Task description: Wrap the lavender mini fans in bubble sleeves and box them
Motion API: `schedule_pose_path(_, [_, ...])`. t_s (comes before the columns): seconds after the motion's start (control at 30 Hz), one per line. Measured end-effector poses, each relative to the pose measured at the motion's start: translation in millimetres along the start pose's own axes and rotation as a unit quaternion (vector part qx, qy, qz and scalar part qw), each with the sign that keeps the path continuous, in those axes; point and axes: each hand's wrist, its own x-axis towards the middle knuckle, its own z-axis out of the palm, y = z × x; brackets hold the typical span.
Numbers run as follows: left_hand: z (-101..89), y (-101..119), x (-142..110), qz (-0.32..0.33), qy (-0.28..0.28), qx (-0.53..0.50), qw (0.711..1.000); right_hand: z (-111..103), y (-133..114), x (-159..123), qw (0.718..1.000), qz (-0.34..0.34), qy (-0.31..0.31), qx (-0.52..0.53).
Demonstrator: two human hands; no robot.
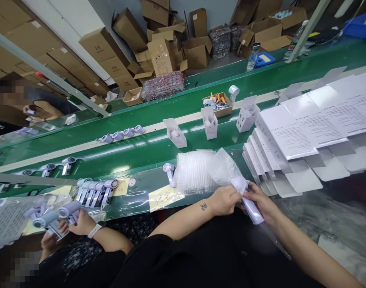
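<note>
My left hand (225, 199) is closed on the mouth of a bubble-wrap bag (226, 168). My right hand (262, 202) grips the handle of a lilac handheld fan (251, 207). The fan's head is at the bag's opening, partly hidden by the wrap. Both hands sit just in front of the green conveyor's near edge. A stack of bubble-wrap bags (193, 172) lies just beyond them, with another small fan (169, 171) at its left side.
Flat white cartons (293, 138) are fanned out to the right. Opened white boxes (174, 132) stand on the green belt (141, 154). A co-worker's hands (78, 224) at the left handle lilac fans (94, 190). Cardboard boxes are piled behind.
</note>
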Motion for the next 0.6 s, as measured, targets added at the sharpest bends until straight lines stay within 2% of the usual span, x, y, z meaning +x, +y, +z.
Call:
schedule_pose_path(0.03, [0.7, 0.4, -1.1, 0.011, -0.023, -0.002, 1.0, 0.6, 2.2, -2.9, 1.0, -0.004, 0.013, -0.004])
schedule_pose_path(0.07, [1.6, 0.0, -1.8, -0.009, -0.03, -0.013, 0.999, 2.0, 4.8, -5.7, 1.0, -0.003, 0.029, -0.007])
schedule_pose_path(0.1, [2.6, -0.6, -1.8, -0.06, -0.021, -0.03, 0.998, 4.1, 7.8, -8.4, 0.999, 0.0, 0.046, -0.007])
schedule_pose_path(0.17, [4.8, -0.8, 0.4, -0.203, 0.025, -0.056, 0.977, 9.5, 12.8, -13.7, 0.998, 0.008, 0.067, -0.004])
schedule_pose_path(0.2, [5.6, 0.6, 1.9, -0.253, 0.047, -0.059, 0.965, 12.2, 14.5, -16.2, 0.998, 0.01, 0.069, -0.004])
schedule_pose_path(0.23, [6.1, 3.3, 2.9, -0.265, 0.054, -0.054, 0.961, 14.4, 15.5, -18.6, 0.998, 0.008, 0.066, -0.007])
schedule_pose_path(0.27, [6.0, 7.1, 3.1, -0.234, 0.043, -0.044, 0.97, 16.0, 16.0, -20.7, 0.998, 0.003, 0.063, -0.01])
schedule_pose_path(0.33, [3.7, 16.0, 0.4, -0.09, -0.024, -0.026, 0.995, 17.8, 16.1, -23.8, 0.998, -0.014, 0.055, -0.011])
schedule_pose_path(0.37, [1.4, 19.7, -2.3, -0.028, -0.063, -0.023, 0.997, 18.2, 16.3, -24.7, 0.998, -0.022, 0.055, -0.009])
schedule_pose_path(0.4, [-1.6, 22.5, -5.6, -0.001, -0.091, -0.027, 0.995, 18.6, 17.0, -25.1, 0.998, -0.025, 0.055, -0.006])
schedule_pose_path(0.43, [-5.0, 24.1, -9.1, -0.01, -0.102, -0.04, 0.994, 19.1, 18.4, -25.0, 0.998, -0.022, 0.056, -0.003])
schedule_pose_path(0.53, [-15.0, 24.0, -18.7, -0.116, -0.074, -0.111, 0.984, 20.6, 26.8, -22.8, 0.997, 0.012, 0.08, 0.016])
schedule_pose_path(0.6, [-19.2, 23.4, -23.0, -0.138, -0.066, -0.164, 0.974, 20.1, 34.4, -22.5, 0.994, 0.017, 0.102, 0.021])
